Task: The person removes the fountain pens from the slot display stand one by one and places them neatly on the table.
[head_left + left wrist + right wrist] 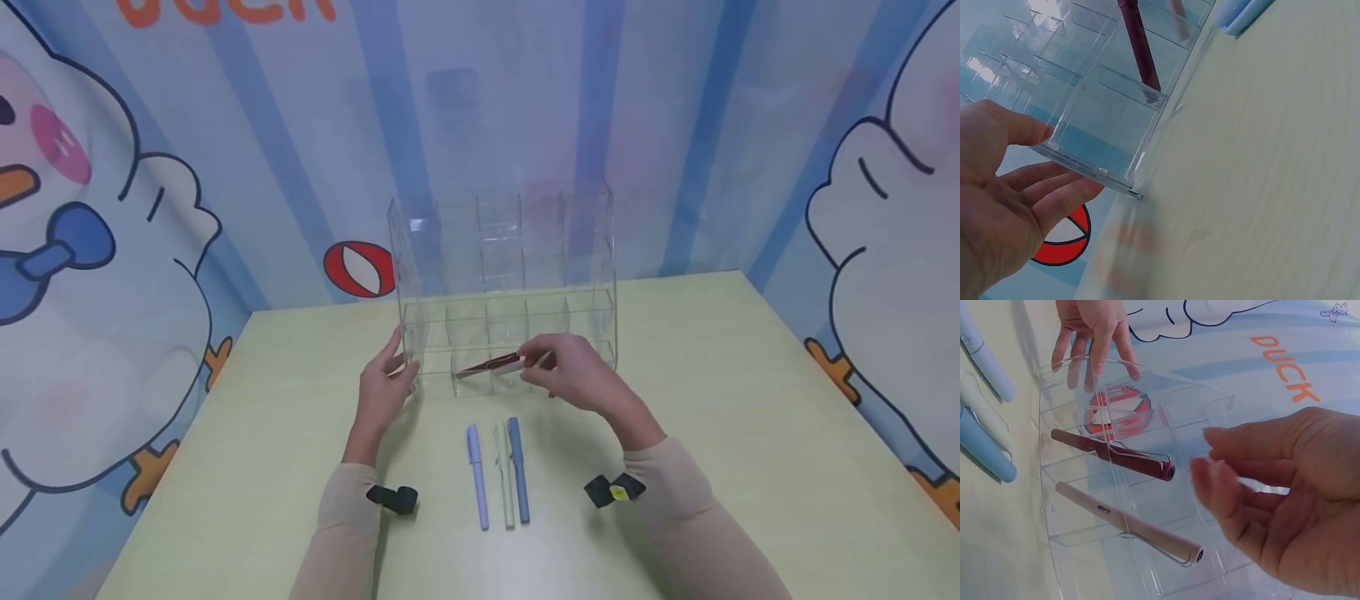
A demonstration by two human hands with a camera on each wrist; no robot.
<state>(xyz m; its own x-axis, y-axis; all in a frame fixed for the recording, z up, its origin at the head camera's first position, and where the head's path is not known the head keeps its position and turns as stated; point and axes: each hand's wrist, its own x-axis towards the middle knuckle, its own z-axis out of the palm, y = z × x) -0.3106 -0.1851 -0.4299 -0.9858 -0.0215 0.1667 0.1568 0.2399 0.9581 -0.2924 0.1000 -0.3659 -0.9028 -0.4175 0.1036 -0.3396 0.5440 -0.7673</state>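
A clear acrylic organizer (pixel 510 242) with several compartments stands on the pale green table (pixel 750 400). A dark red pen (pixel 1113 454) and a pink pen (pixel 1129 522) lie slanted in its front compartments. My left hand (pixel 393 358) rests with straight fingers against the organizer's left side wall, thumb on the wall (pixel 1029 132). My right hand (pixel 1216 462) hovers just off the pens' cap ends, fingers relaxed, holding nothing. In the head view this hand (pixel 543 367) covers most of the pink pen.
Three pens lie side by side on the table in front of the organizer: lilac (pixel 476 475), whitish (pixel 506 479) and blue (pixel 517 467). A cartoon-printed backdrop (pixel 150 208) rises behind and beside the table. Bare tabletop lies to the left and right.
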